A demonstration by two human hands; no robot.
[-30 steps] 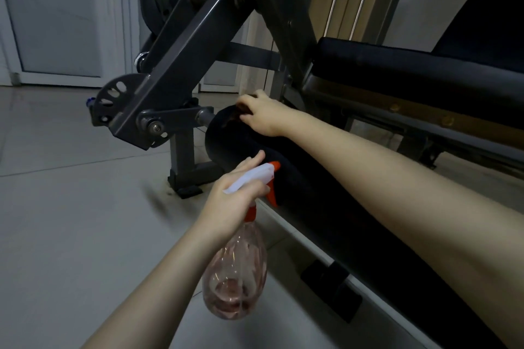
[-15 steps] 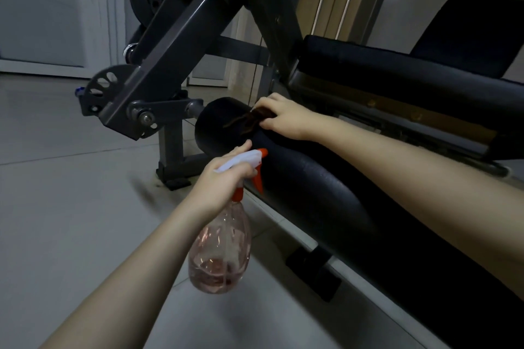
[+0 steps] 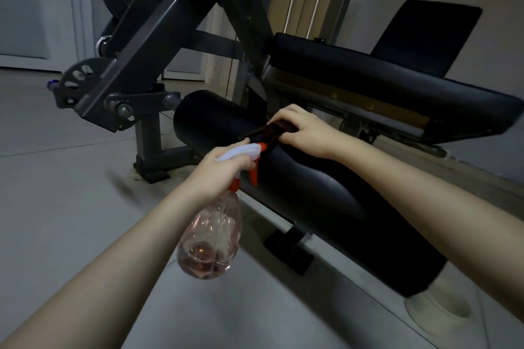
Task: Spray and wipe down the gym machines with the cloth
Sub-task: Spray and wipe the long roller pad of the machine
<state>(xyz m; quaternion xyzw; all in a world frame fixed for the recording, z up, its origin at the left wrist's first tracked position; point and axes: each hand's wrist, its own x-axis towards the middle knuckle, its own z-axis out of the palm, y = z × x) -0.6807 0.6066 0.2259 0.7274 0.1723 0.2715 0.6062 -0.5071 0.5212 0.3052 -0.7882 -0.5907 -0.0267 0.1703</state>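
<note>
roller pad (image 3: 283, 178) wipe, bottle close by
right hand (image 3: 304, 132) fingers curl on the dark cloth (image 3: 266, 133); left hand (image 3: 224, 171) grips the spray bottle (image 3: 211, 238), whose nozzle may snag it.

— What is changing with the right hand (image 3: 306, 133)?

— It is sliding the cloth (image 3: 266, 132) along the black roller pad (image 3: 215, 119), away from the pad's end near the metal arm (image 3: 136, 65). More bare pad is showing beyond the fingertips.

— And the left hand (image 3: 221, 170)?

— It is bringing the spray bottle (image 3: 211, 238) closer. The orange nozzle (image 3: 262, 147) is coming just beside the cloth, a little below the right fingers.
</note>
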